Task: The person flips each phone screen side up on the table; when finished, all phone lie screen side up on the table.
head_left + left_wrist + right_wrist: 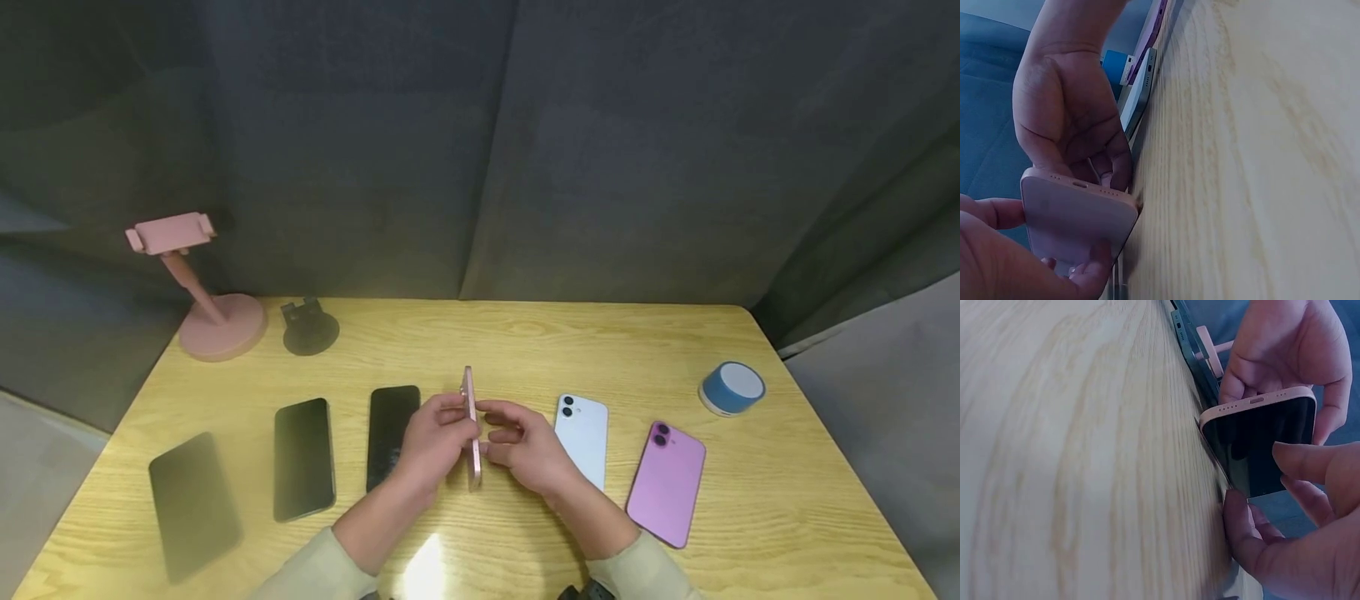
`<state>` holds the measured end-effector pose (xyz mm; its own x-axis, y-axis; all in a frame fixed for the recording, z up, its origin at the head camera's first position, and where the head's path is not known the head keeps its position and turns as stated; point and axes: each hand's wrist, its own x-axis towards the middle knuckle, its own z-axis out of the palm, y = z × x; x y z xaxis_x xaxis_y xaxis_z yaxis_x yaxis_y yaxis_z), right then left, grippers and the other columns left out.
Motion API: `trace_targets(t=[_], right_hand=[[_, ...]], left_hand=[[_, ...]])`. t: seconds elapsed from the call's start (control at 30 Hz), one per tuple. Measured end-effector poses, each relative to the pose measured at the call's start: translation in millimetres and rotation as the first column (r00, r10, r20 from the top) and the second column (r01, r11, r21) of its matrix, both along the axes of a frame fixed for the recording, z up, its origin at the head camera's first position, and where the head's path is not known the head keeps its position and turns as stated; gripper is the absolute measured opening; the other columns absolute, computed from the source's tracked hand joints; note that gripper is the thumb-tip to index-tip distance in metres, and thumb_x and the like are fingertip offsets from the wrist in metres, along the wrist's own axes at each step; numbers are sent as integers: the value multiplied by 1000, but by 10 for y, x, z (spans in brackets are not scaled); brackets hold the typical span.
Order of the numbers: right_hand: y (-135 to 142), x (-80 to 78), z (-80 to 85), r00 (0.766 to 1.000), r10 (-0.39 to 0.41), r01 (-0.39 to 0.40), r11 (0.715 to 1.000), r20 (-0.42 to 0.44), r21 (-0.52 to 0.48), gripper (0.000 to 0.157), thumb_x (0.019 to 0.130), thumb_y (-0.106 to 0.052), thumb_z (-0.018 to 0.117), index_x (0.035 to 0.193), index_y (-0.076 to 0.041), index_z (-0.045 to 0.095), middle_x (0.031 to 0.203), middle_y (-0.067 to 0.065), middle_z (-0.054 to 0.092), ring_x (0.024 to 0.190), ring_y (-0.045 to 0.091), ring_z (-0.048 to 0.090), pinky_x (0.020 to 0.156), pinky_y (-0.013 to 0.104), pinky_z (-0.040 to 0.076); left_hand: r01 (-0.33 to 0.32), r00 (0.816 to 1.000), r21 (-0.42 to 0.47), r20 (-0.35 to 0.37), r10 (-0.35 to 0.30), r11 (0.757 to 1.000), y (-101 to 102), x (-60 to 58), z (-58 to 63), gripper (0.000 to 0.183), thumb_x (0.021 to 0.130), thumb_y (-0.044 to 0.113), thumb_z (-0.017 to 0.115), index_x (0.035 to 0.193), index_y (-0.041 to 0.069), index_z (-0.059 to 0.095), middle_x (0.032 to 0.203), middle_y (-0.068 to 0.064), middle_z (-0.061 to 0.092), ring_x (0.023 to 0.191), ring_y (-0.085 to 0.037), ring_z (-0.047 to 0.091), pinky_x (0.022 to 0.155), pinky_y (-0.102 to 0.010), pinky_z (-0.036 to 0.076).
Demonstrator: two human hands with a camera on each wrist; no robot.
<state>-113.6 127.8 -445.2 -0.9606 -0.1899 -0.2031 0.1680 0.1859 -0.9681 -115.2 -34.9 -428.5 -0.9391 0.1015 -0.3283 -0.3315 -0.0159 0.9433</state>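
In the head view a pink smartphone (470, 425) stands on its long edge over the table, its charging-port end towards me. My left hand (438, 437) holds it from the left, thumb at the upper edge and fingertips on its pink back (1079, 219). On the right, my right hand (532, 450) has its thumb and forefinger at the dark screen (1260, 450), not wrapped round the phone. Close to my left hand lies a black phone (390, 425), and beside my right hand a white phone (583, 437) lies camera side up.
Two more dark phones, one (303, 458) and another (195, 504), lie at left. A purple phone (667, 487) and a blue speaker (731, 387) are at right. A pink phone stand (221, 325) and a small black stand (309, 329) occupy the back left, before a dark curtain (480, 150).
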Motion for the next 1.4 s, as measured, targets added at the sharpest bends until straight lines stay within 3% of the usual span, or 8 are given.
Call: trace_targets(t=[0.27,0.47,0.7,0.93,1.07,1.4], right_hand=[[-19,9,10,1000,15,-14,998,-14,57,46,83,1,77,127,-9,68,129,11,59,105,32,57,80,36,53],[2,-11,-14,997,-77,78,995,-6,59,60,85,3,75,141,-2,54,132,21,56,110,35,61,88,41,53],[5,-42,-16,991,-130,128,991,37,38,69,85,10,69,147,6,39,130,24,56,104,31,65,83,35,56],[-1,-65,18,983,-148,158,983,109,-90,73,78,22,66,146,9,40,135,27,49,108,34,63,81,35,57],[0,-75,27,983,-160,164,986,86,-34,71,79,23,65,145,7,44,132,24,51,102,31,63,78,35,57],[66,-78,62,989,-134,126,984,58,126,67,80,21,65,143,4,48,131,19,55,94,27,64,71,36,58]], left_hand=[[-26,999,-41,24,27,999,-42,0,-9,52,91,6,61,141,1,46,122,-19,57,102,-35,61,81,-46,55],[-72,997,2,18,72,997,-54,16,-90,54,92,-12,46,144,0,40,119,-23,56,97,-37,64,74,-46,57],[-79,997,70,-7,80,994,-15,18,-177,58,93,-13,44,148,2,35,127,-25,51,105,-37,61,80,-46,56],[-109,994,-58,-24,108,992,40,-32,-176,63,85,-17,46,145,2,42,119,-19,55,101,-33,60,75,-42,56],[-133,991,-153,-48,127,979,78,-40,-151,59,85,-14,53,143,-1,46,122,-17,55,106,-31,56,82,-41,54],[-89,995,-208,-61,78,974,88,3,-104,48,90,-6,54,138,-10,51,124,-21,58,114,-35,56,91,-46,51]])
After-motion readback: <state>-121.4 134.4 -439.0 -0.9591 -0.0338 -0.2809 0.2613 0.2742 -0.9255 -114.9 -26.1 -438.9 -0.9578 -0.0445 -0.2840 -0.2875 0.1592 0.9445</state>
